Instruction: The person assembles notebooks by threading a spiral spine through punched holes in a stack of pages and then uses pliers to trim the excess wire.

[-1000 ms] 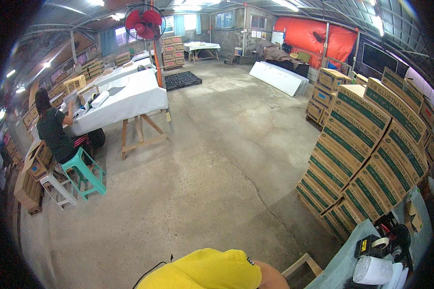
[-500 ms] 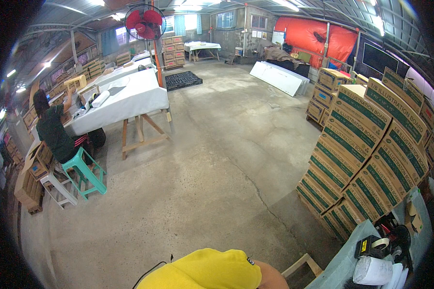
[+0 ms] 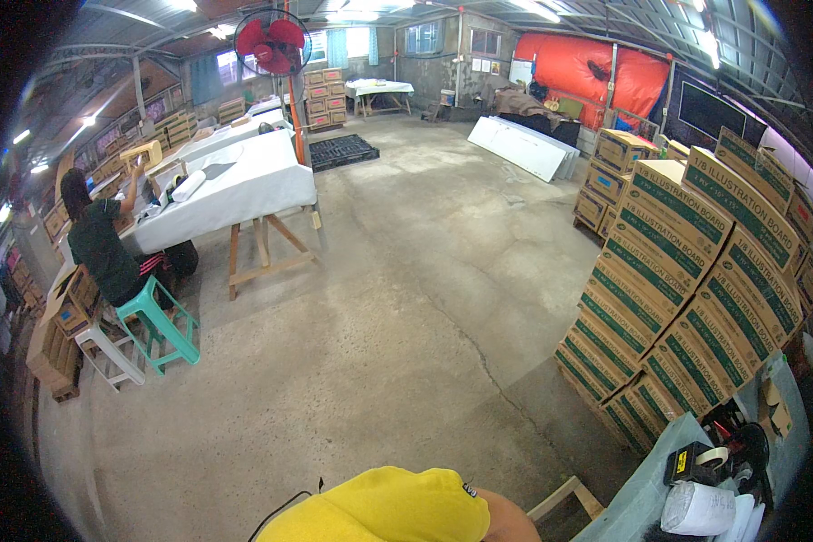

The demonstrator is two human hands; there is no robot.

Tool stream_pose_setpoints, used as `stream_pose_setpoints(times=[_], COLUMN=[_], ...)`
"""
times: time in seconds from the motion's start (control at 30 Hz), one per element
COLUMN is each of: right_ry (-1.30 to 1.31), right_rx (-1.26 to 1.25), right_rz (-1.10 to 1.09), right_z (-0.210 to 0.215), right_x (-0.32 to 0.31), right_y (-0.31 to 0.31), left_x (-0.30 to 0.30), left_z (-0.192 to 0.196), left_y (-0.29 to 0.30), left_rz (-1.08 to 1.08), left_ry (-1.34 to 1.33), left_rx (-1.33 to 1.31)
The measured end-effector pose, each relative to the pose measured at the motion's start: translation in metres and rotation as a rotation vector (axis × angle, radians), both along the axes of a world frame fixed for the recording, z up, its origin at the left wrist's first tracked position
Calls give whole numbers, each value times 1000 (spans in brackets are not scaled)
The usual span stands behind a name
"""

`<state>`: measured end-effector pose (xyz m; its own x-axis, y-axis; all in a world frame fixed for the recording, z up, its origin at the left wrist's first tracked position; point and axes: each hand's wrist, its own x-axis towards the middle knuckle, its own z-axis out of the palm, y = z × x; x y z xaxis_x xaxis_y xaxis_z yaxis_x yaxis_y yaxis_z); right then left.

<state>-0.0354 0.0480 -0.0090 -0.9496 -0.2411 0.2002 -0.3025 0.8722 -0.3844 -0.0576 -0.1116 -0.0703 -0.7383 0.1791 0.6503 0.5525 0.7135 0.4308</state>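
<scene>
Neither of my hands shows; what they hold is out of view. A yellow sleeve [image 3: 388,508] of mine fills the bottom middle, with a bit of bare arm [image 3: 508,518] at its right. Beyond that arm, at the lower right, stands a table with a pale blue-green cover [image 3: 646,470]. On it lie a black tape dispenser [image 3: 685,462] with a roll of clear tape [image 3: 714,457], and a plastic-wrapped white bundle [image 3: 698,508]. A wooden leg frame [image 3: 558,497] shows beside the table.
Cartons [image 3: 668,239] rise in a tall stack at right. White boards [image 3: 519,147] lean farther back. At left, a co-worker [image 3: 99,230] sits on a green stool [image 3: 161,316] at a white-covered table [image 3: 235,190], one hand at a yellowish box [image 3: 142,155]. A red fan [image 3: 271,42] hangs above.
The co-worker's raised arm and the yellowish box have shifted very slightly. My sleeve and the things on the near table stay where they were.
</scene>
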Motion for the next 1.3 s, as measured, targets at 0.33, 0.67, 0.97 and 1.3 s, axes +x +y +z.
stream_pose_setpoints(times=[0.33,0.67,0.97,1.3], right_ry=[22,48,47,52], right_rx=[0,11,14,15], right_rz=[-21,-11,-23,-20], right_z=[-25,-19,-20,-46], right_x=[-12,-9,-7,-20], right_y=[9,5,6,17], left_x=[3,5,1,6], left_z=[7,7,3,16], left_y=[-4,0,0,-6], left_rz=[-1,17,40,-16], left_ry=[12,35,118,-128], left_rx=[-13,45,53,-75])
